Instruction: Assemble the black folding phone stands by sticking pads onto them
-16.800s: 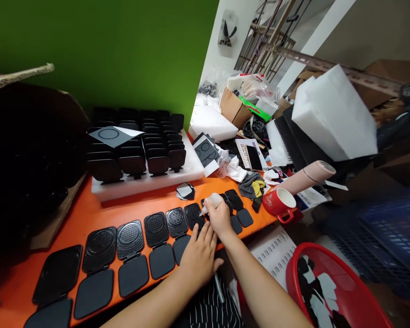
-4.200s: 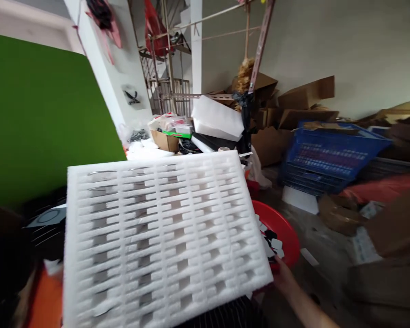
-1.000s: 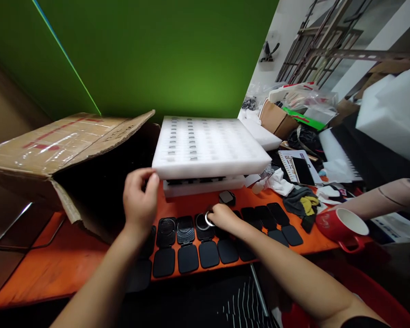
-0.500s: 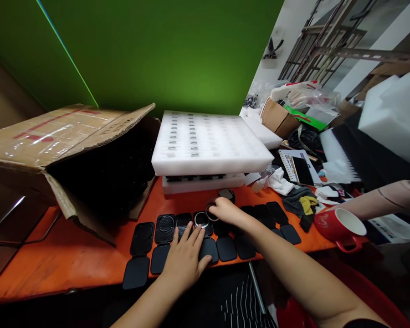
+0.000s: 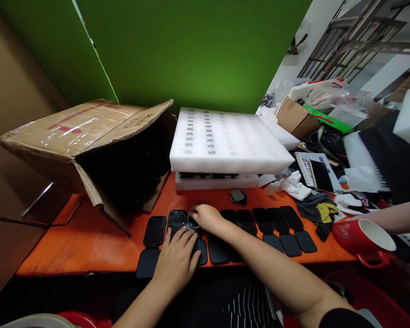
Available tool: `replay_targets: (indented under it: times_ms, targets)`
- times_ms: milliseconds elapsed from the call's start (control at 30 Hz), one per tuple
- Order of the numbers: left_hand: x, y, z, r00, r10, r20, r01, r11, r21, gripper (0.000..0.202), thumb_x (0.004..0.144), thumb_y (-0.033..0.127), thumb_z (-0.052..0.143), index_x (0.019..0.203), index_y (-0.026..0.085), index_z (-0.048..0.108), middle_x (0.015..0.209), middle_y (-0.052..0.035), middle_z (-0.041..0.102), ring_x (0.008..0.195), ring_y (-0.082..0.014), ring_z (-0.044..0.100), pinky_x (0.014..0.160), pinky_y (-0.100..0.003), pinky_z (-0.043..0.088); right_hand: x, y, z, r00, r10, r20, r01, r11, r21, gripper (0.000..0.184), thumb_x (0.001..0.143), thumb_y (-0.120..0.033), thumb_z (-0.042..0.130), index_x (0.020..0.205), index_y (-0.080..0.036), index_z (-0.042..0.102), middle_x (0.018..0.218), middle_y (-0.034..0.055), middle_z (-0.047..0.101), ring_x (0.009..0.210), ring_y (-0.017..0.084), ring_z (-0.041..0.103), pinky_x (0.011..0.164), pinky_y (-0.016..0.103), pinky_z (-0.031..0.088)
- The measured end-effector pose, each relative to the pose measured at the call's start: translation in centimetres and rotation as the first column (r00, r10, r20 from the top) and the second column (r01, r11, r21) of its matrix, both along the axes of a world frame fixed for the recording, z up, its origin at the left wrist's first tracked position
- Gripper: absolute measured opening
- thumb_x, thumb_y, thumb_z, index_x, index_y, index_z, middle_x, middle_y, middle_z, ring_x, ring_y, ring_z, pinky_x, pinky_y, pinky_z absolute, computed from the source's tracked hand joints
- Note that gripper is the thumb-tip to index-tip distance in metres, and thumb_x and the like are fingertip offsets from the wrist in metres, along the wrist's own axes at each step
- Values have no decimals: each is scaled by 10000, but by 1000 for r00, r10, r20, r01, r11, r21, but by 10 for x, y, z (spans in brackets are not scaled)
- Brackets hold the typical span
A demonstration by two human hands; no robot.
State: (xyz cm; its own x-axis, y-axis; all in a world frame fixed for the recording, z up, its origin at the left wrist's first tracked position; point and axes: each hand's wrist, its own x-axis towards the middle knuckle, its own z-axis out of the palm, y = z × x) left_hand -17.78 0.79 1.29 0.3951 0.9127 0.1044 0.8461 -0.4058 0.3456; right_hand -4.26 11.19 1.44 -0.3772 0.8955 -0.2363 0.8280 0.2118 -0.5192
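A row of open black hinged compact-like cases (image 5: 155,231) lies along the front of the orange table, lids folded toward me. My left hand (image 5: 177,255) lies flat with spread fingers over the lower halves of cases on the left, holding nothing. My right hand (image 5: 207,218) reaches across above it, fingertips bent down and pinched at the third case from the left. Under those fingertips a thin ring (image 5: 193,222) shows in the case's round recess. My fingers hide part of the ring. A small stack of rounded-square pieces (image 5: 238,196) lies behind the row.
An open cardboard box (image 5: 58,132) with dark contents stands at left. White foam trays (image 5: 228,159) are stacked behind the cases. At right are a red mug (image 5: 358,239), cloths (image 5: 310,208), a phone (image 5: 321,175) on a notebook and clutter. A green panel (image 5: 191,54) rises behind.
My right hand has moved left from near the fourth case to the third, bringing a ring down there. My left hand stays flat on the cases. The view has turned slightly left.
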Motion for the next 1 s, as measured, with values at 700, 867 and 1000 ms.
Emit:
replay_targets:
  times_ms: [700,867,1000]
  targets:
    - [-2,57,48,985,-124,124,67,919,389,276,866,257,486,1104,194,611,1082,-100,642,992,-231,590,835,-369,505,50,-19,86,957,214,-194,-60,804,592,245,889,-206,459,1052,-178,639,913,75,676,844,171,586,777,297,469]
    - [-2,119,131,971,-12,238,-130,810,571,210,871,276,480,954,202,659,933,-73,649,853,-221,587,772,-340,485,70,36,168,962,181,-204,26,684,729,163,876,-211,516,922,-171,667,914,60,698,878,166,604,816,292,443]
    - [-1,157,169,974,177,144,-224,859,460,252,858,302,460,919,202,683,949,-73,651,860,-251,591,747,-354,470,68,90,193,993,84,85,-118,814,569,151,843,-182,536,880,-185,683,945,46,694,869,173,606,729,268,423]
